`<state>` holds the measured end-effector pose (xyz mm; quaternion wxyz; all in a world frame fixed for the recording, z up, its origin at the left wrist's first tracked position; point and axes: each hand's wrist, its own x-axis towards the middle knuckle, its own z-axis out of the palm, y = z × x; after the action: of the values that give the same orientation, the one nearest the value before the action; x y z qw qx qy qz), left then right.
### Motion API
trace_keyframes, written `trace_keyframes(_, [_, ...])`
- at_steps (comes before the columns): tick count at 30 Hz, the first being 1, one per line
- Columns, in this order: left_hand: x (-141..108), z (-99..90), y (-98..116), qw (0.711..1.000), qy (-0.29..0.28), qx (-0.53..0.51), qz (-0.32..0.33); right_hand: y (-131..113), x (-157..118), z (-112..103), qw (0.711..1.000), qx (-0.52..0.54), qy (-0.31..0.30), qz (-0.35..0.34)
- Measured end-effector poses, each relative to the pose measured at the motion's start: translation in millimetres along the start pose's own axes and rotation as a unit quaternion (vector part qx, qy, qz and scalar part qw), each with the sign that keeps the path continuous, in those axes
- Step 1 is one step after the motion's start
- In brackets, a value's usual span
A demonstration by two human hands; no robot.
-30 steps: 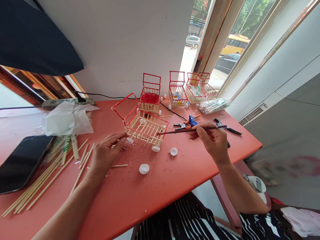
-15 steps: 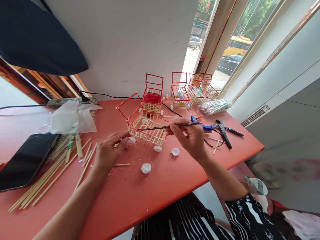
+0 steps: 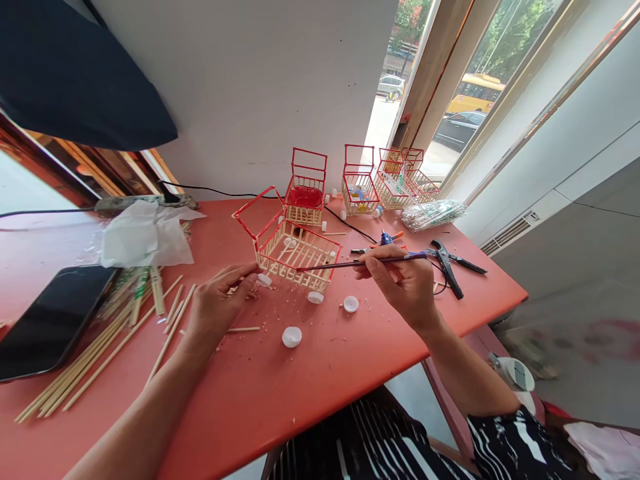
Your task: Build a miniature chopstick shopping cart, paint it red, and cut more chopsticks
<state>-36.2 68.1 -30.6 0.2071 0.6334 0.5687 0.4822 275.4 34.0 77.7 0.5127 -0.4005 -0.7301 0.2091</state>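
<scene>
A miniature shopping cart [image 3: 305,256] built of pale wooden sticks, with a red handle frame and red-painted top rails, stands on the table in front of me. White bottle caps [image 3: 315,297] sit under it like wheels. The fingers of my left hand [image 3: 220,297] are closed on its near left corner, beside another cap [image 3: 265,280]. In a pinch, my right hand [image 3: 400,287] holds a thin dark paintbrush [image 3: 335,265] nearly level. The brush tip reaches the cart's near side rail; whether it touches is too fine to tell.
Two loose caps [image 3: 292,337] lie nearer me on the red table [image 3: 320,387]. Similar carts [image 3: 306,197], one holding a red dish, line the wall. Pliers [image 3: 447,267] and a blue glue gun [image 3: 387,238] lie right; wooden sticks [image 3: 85,360] and a phone [image 3: 55,320] left.
My right hand has moved right and slightly nearer me, and the brush tip has slid rightward along the cart's near rail. My left hand and the cart stay in place.
</scene>
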Motion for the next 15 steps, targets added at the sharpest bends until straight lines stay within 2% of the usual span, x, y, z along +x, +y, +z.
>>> trace_keyframes(15, [-1, 0.6, -1, 1.0, 0.0, 0.008, -0.01, -13, -14, -33, 0.995, -0.093, 0.009, -0.014])
